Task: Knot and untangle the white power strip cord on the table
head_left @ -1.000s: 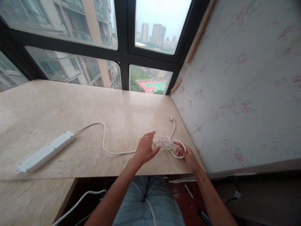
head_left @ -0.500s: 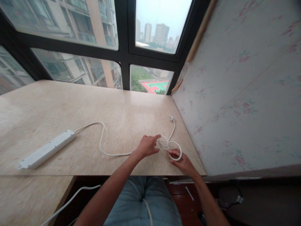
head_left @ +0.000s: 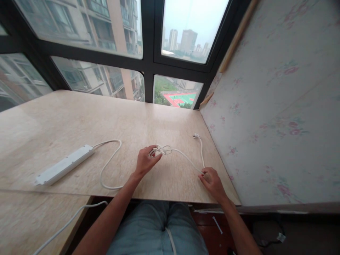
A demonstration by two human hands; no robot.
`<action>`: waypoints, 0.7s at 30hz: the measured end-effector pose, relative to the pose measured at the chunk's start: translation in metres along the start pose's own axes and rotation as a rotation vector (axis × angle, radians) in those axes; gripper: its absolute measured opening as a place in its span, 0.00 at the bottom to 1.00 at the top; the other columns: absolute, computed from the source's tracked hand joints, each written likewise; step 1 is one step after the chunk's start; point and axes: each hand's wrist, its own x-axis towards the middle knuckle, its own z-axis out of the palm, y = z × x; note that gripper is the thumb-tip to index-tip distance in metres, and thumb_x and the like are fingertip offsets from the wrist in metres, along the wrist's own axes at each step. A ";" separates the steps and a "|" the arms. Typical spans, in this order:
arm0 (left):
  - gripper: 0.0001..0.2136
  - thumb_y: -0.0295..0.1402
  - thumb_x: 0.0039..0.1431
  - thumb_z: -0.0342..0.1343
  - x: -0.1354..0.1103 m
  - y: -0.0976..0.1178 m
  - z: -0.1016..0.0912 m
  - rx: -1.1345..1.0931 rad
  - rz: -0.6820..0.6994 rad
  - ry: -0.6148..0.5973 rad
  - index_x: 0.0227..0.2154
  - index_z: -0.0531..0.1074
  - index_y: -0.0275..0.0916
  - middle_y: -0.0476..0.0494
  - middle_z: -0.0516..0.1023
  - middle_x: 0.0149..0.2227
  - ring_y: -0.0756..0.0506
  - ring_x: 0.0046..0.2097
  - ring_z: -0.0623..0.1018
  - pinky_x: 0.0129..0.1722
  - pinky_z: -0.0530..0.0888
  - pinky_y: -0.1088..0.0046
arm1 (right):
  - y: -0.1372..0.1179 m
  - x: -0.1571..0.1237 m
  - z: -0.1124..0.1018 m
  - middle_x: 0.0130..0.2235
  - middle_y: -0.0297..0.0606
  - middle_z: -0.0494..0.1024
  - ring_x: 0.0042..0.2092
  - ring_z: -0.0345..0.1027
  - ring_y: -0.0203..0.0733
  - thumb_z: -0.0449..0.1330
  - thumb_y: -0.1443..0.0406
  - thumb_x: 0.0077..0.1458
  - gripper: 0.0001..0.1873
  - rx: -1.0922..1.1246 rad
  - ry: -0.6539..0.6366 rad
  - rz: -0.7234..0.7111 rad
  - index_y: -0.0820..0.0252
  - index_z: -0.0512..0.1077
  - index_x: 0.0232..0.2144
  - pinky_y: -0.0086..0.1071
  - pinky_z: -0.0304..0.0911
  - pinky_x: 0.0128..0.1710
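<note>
A white power strip lies on the beige table at the left. Its white cable curves right to a small knot held in the pinched fingers of my left hand. From the knot the cable stretches right to my right hand, which is closed around it near the table's front right corner. Beyond that hand the cable runs up to the white plug lying near the wall.
A flower-patterned wall borders the table on the right. Dark-framed windows stand behind the table. A second white cable hangs below the front edge at the left. My lap in jeans is under the table edge.
My left hand has pulled the tangle leftward while my right hand holds the cable's other side; the loose loops have drawn out into a small knot with a taut stretch between the hands.
</note>
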 end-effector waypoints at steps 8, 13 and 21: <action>0.09 0.39 0.48 0.61 0.001 -0.032 -0.010 0.016 -0.117 0.263 0.26 0.71 0.40 0.50 0.73 0.25 0.48 0.29 0.72 0.34 0.68 0.71 | 0.006 0.034 -0.010 0.36 0.39 0.77 0.40 0.71 0.45 0.56 0.62 0.58 0.06 -0.207 -0.158 -0.166 0.55 0.73 0.34 0.41 0.56 0.45; 0.12 0.42 0.48 0.61 -0.001 -0.037 -0.013 -0.058 -0.217 0.325 0.22 0.67 0.40 0.50 0.71 0.25 0.48 0.29 0.70 0.30 0.65 0.73 | 0.030 0.047 -0.012 0.49 0.45 0.77 0.52 0.68 0.51 0.54 0.61 0.58 0.08 -0.328 -0.238 -0.144 0.56 0.71 0.31 0.47 0.54 0.50; 0.14 0.46 0.51 0.58 -0.004 -0.035 -0.016 -0.234 -0.449 0.365 0.25 0.70 0.40 0.51 0.71 0.24 0.48 0.29 0.70 0.27 0.65 0.75 | 0.049 0.079 -0.011 0.44 0.45 0.80 0.47 0.72 0.47 0.52 0.66 0.60 0.13 -0.383 -0.275 -0.260 0.56 0.75 0.41 0.46 0.56 0.51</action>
